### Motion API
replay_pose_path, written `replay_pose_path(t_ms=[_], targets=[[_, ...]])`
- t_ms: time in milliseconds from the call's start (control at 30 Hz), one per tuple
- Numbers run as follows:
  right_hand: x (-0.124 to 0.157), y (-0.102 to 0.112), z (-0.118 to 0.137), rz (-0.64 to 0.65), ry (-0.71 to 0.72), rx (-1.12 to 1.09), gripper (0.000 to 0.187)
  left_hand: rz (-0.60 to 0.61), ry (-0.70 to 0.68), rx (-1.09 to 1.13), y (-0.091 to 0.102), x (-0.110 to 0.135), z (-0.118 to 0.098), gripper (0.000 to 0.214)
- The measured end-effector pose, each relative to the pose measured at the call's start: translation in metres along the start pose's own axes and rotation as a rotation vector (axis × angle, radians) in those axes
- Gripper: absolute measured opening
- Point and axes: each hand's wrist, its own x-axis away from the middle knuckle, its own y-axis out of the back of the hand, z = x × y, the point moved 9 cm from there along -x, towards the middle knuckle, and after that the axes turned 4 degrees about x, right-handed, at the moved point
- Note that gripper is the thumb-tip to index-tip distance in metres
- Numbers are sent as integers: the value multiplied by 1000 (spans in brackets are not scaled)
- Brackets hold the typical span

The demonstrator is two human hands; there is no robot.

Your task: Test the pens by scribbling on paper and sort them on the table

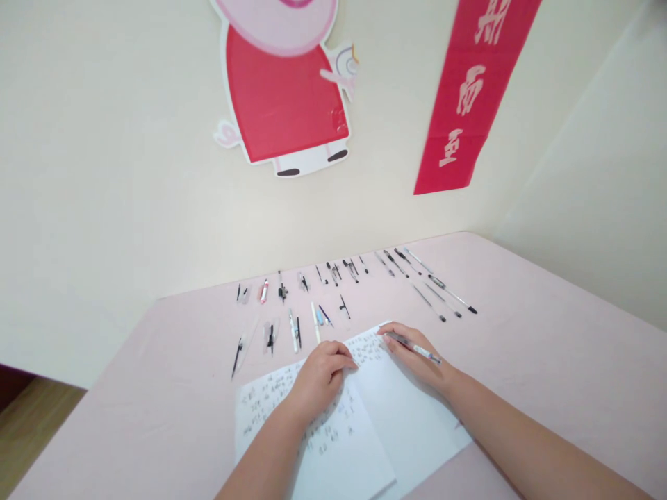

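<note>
An open notebook [417,423] lies on the table, its left page covered with handwriting and its right page written on only near the top. My left hand [322,375] rests on the notebook by the centre fold, with fingers loosely bent and lying on the paper. In my right hand [414,354] is a pen [417,347] with a clear barrel, tilted so that its tip meets the upper part of the right page. The fingers wrap round the pen close to its tip. Part of the left page is hidden under my left forearm.
Several pens and pen parts, among them a red-and-white pen [264,291] and a white pen [315,322], lie in rows beyond the notebook. A pink cloth [547,333] covers the table. A pig cutout [286,97] and a red banner [469,104] hang on the wall.
</note>
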Motion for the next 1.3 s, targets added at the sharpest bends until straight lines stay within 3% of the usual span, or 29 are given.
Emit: replay_pose_path(t_ms=[167,300,433,600,767,1300], targets=[[-1,4,-8,-49,11,44,28,4,-2,16,0,1,1,41],[-2,-3,-13,-13,21,29,35,-33,-25,87,2,3,-3,42],[-1,-6,-9,4,48,61,37,-76,-23,203,6,4,-11,30],[-1,-9,0,36,57,80,35,137,-21,303,-13,5,-28,59],[-2,-11,1,47,68,91,35,159,2,284,-17,4,-30,36],[0,-18,4,91,112,144,37,139,18,328,-22,4,-20,28]])
